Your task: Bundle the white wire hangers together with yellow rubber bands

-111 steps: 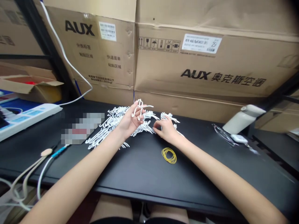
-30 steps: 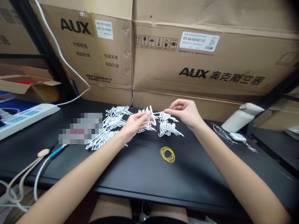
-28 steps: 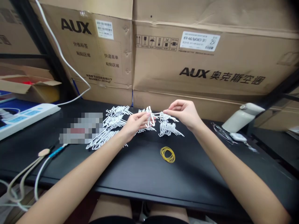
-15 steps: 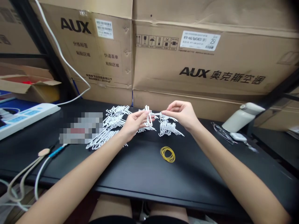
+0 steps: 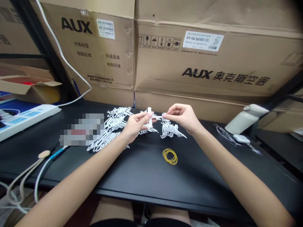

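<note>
Both hands are raised over the back of the black table point(image 5: 142, 176). My left hand point(image 5: 136, 126) is closed around a small bunch of white hooks point(image 5: 149, 116), held upright. My right hand point(image 5: 183, 118) pinches the end of one white hook point(image 5: 158, 116) that reaches across to that bunch. Below them lie loose white hooks: a long pile point(image 5: 111, 129) to the left and a smaller pile point(image 5: 171, 130) under my right hand. Yellow rubber bands point(image 5: 169, 156) lie nearer to me, untouched.
Large AUX cardboard boxes point(image 5: 203, 60) wall off the back of the table. A white power strip point(image 5: 26, 118) and cables point(image 5: 35, 179) are at the left. A white bottle point(image 5: 245, 119), glasses point(image 5: 224, 135) and a small white device point(image 5: 241, 139) lie at the right.
Since 3.7 s ago my right hand has lifted off the table with one hook and brought it to the bunch. Over the last second both hands moved slightly closer together.
</note>
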{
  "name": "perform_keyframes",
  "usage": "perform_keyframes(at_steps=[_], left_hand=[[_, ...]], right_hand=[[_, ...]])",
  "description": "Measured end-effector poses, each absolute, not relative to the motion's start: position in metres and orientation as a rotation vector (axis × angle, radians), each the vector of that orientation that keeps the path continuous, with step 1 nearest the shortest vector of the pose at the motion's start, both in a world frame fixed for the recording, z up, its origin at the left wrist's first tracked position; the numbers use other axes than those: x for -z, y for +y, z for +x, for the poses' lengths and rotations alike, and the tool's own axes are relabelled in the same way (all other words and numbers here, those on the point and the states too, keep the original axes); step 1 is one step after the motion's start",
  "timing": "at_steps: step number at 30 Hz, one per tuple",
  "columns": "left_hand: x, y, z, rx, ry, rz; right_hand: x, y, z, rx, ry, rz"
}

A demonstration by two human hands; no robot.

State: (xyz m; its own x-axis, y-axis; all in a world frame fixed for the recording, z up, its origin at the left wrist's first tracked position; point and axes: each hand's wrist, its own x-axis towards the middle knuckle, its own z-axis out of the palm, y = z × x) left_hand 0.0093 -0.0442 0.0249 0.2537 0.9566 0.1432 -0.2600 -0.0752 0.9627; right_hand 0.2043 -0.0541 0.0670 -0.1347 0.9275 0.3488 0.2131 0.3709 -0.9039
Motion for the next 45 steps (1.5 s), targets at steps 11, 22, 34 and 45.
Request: perform_keyframes(at_steps=[11, 22, 34, 45], left_hand=[[-0.025, -0.047, 0.010, -1.113, 0.814, 1.314], [-0.021, -0.046, 0.011, -1.058, 0.810, 1.336], [-0.020, -0.043, 0.006, -0.983, 0.851, 1.415], [-0.019, -0.045, 0.007, -0.958, 0.755, 1.462]], right_hand=[[-0.067, -0.054, 0.208, -1.082, -1.774, -1.032], [-0.065, -0.055, 0.206, -1.128, -1.866, -0.977], [-0.061, -0.053, 0.206, -1.117, -1.949, -1.039], [-0.055, -0.057, 0.200, -0.677, -2.193, -1.019]])
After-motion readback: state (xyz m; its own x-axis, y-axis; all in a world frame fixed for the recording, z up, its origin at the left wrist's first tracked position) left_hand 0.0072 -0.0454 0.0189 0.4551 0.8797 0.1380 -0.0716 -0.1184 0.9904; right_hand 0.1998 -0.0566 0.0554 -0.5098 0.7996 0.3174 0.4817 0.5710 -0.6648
